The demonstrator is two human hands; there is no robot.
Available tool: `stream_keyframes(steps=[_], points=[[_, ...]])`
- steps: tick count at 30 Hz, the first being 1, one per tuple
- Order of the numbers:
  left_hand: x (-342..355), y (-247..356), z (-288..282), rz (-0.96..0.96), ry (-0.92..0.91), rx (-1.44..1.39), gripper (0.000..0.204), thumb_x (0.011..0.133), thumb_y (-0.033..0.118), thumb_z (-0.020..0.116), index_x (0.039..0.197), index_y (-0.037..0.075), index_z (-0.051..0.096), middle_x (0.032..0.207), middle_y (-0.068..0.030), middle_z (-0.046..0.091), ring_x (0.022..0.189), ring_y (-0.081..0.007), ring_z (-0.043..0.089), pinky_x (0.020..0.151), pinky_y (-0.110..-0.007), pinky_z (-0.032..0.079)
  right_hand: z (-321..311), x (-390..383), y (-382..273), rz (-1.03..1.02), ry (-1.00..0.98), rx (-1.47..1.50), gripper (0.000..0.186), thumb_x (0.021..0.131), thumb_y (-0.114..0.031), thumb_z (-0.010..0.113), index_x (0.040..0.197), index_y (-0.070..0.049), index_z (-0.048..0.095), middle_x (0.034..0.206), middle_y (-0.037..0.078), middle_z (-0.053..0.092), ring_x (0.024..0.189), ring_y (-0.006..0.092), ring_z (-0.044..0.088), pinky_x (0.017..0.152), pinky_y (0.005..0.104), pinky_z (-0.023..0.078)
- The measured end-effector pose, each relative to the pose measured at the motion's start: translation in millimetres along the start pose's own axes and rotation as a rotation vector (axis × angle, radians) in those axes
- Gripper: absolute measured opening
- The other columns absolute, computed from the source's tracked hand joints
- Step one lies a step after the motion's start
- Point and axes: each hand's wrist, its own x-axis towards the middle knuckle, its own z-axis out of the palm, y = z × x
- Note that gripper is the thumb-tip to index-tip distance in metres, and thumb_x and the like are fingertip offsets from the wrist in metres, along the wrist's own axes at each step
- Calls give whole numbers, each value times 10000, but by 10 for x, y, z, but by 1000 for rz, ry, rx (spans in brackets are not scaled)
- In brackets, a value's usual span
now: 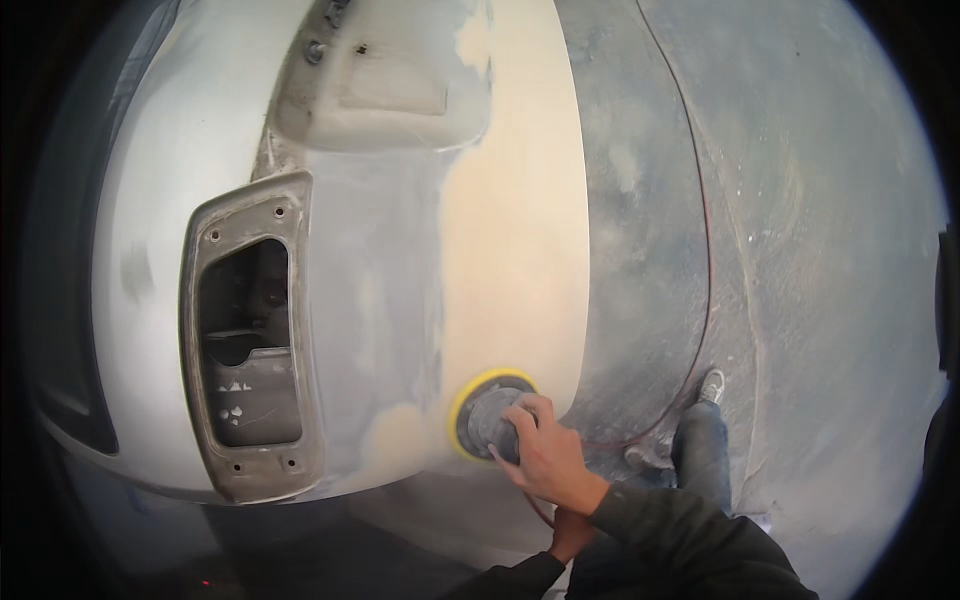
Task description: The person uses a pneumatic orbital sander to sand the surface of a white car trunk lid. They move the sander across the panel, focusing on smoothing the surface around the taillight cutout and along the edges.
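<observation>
A round orbital sander (pixel 487 418) with a yellow-rimmed pad lies against the lower end of a car's body panel (pixel 515 230), where beige filler meets grey primer. My right hand (pixel 555 462) is closed over the top of its dark grey body, fingers and thumb spread round it. Below my right wrist is my left hand (pixel 572 533), mostly covered by the right arm; its fingers are hidden. A thin reddish hose (pixel 540 512) shows beside it, but whether the left hand grips the hose cannot be seen.
Left of the panel is a bare lamp opening (pixel 305 350) with bolt holes. Above it lies a recess (pixel 395 95). The air hose (pixel 708 240) curves over the dusty grey floor (pixel 830 270) on the right. My shoe (pixel 712 386) stands near it.
</observation>
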Motion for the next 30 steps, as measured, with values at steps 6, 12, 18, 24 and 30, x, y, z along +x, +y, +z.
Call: stream_keyframes(steps=[6,12,18,24,30], points=[[928,278,-8,-23,155,-175,365,945,244,649,1229,19,606,1147,-243,700,1121,-456,639,887,-518,512,-397,910,54,-97,-20,-12,580,773,-236,859,1231,-93,534,1240,156,517,920,354,676,629,424,567],[2042,1307,-193,-176,374,-427,502,961,344,683,1254,-10,480,869,-173,642,812,-409,655,699,-487,496,-911,2039,314,-185,29,-21,559,800,-204,825,1248,-73,517,1239,174,510,881,384,674,648,451,571],[2427,1529,-133,-291,344,-355,578,963,392,692,1334,9,469,908,-134,638,856,-357,653,753,-461,502,-1088,2324,616,-253,80,-46,558,794,-207,840,1232,-69,524,1257,190,511,934,395,660,659,442,568],[2207,1317,431,-229,412,-332,570,1008,349,626,1476,66,466,1398,-167,606,1330,-314,559,1063,-463,438,-964,1798,856,-245,-161,-10,558,737,-199,869,1213,-136,586,1306,178,531,1017,398,690,696,472,601],[2822,1949,-674,-221,519,-413,433,955,264,714,1256,20,518,773,-109,571,707,-320,635,669,-461,499,-1305,3168,730,-134,175,108,570,826,-243,829,1234,-2,512,1081,137,560,971,261,587,852,389,500]])
